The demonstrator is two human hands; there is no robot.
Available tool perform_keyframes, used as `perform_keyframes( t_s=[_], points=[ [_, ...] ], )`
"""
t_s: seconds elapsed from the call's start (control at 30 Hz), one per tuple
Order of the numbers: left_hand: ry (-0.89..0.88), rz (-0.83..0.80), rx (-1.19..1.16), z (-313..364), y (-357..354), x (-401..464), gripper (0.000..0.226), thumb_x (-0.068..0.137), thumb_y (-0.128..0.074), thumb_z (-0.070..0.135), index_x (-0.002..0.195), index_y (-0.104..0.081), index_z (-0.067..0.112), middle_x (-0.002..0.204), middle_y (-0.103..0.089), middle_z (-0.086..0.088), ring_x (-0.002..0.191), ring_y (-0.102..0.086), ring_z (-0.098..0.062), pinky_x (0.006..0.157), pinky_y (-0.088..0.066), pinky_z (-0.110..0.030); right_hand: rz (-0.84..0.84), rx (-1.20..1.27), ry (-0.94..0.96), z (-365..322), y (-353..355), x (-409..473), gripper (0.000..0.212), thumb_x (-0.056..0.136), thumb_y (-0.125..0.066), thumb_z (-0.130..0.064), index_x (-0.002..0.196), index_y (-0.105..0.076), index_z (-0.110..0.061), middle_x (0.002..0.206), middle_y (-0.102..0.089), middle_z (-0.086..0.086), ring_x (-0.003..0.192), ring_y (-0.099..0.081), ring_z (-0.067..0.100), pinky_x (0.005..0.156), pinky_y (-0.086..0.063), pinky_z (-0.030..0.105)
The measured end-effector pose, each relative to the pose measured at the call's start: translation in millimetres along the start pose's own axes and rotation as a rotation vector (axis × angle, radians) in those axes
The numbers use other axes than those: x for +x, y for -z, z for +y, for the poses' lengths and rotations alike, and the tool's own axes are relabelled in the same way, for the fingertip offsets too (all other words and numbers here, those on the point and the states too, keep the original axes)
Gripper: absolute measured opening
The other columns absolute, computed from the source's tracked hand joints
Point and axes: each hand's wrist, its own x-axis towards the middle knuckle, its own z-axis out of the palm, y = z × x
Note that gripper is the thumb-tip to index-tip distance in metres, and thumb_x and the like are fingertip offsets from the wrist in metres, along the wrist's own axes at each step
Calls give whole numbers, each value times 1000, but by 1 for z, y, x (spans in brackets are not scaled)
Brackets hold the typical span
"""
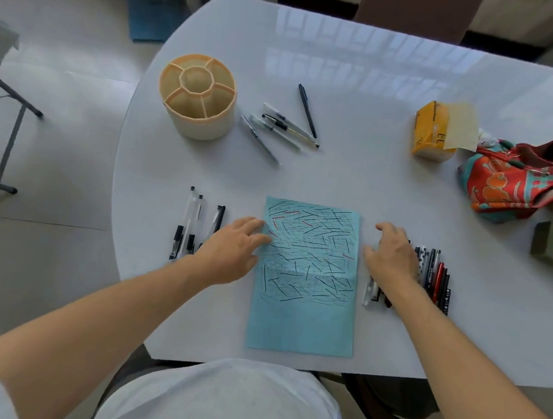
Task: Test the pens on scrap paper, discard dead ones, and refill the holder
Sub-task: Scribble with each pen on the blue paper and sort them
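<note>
The row of pens lies just right of the blue scrap paper, barrels running toward and away from the person; the right hand hovers over it, fingers loosely spread (holding nothing visible); the left hand rests flat on the paper's left edge; the empty holder stands far-left.

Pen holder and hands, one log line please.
pen holder empty | left hand on blue scrap paper | right hand over pen row

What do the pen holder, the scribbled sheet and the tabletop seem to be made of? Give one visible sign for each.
Pen holder: probably matte moulded plastic, with thin, even dividers.
Blue sheet: paper, flat, with a fold crease and ink strokes.
Tabletop: glossy white, perhaps glass or lacquer, since it mirrors the window.
</note>
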Motion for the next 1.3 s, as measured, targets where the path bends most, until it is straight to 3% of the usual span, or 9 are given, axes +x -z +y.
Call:
perform_keyframes(
  t_s=[0.17,0.27,0.43,0.53,0.67,0.87,1.0,1.13,1.3],
  points=[
    [-3,-6,-26,-5,-1,-1,47,94,-58,30,141,-52,26,158,-34,-5,147,-27,-25,119,-25,-38,37,196,199,-96,-2,43,29,95,-61,-23,123,-66,-14,110,-67,4,97,-62,22,87,-51,36],
    [-14,-24,-50,-8,0,0,48,93,-58,29,141,-53,25,160,-30,-6,148,-25,-25,120,-22,-36,-4,262,260,-166,-15,71,36,96,-61,-30,128,-67,-15,120,-69,7,111,-63,26,96,-49,36],
    [-29,-76,-58,-13,1,2,50,92,-56,27,143,-51,25,162,-25,-5,150,-19,-24,121,-19,-36,27,59,292,-222,-36,101,33,97,-59,-35,125,-69,-23,128,-63,12,117,-61,33,93,-50,38],
    [-28,-82,-86,-14,2,1,50,92,-57,26,142,-52,24,163,-25,-4,151,-19,-23,121,-19,-35,80,107,224,-220,-42,103,23,96,-57,-26,109,-74,-19,115,-69,9,106,-65,32,83,-50,34],
    [62,-34,-313,-13,8,-2,44,91,-59,18,135,-57,24,156,-38,-1,145,-34,-18,117,-32,-36,48,539,108,-185,-32,77,12,89,-67,-21,94,-74,-13,86,-76,5,82,-73,22,80,-59,37],
    [459,371,-810,-2,21,4,36,92,-67,25,122,-48,30,114,-65,10,90,-66,-1,83,-56,-34,-114,1084,24,-96,-10,-11,9,84,-79,-6,90,-75,-10,75,-76,7,64,-73,21,67,-63,34],
    [381,114,-972,12,24,0,33,90,-71,28,118,-56,38,96,-72,5,71,-73,-13,66,-57,-33,-200,1150,20,-49,-12,-72,11,82,-82,-3,86,-78,-13,70,-71,11,61,-70,20,62,-58,25],
    [244,-218,-797,33,13,-15,10,93,-68,27,100,-73,32,81,-75,6,63,-67,-10,63,-57,-27,-218,1313,-34,-29,-25,-114,9,77,-81,-8,83,-79,-15,67,-69,7,60,-66,19,63,-56,25],
    [151,-295,-610,56,2,-37,8,95,-65,32,92,-73,32,75,-70,12,67,-63,-6,67,-54,-21,-406,1411,-34,-39,-45,-138,11,91,-70,-6,92,-81,-9,74,-70,15,65,-65,23,65,-56,30]
  ],
)
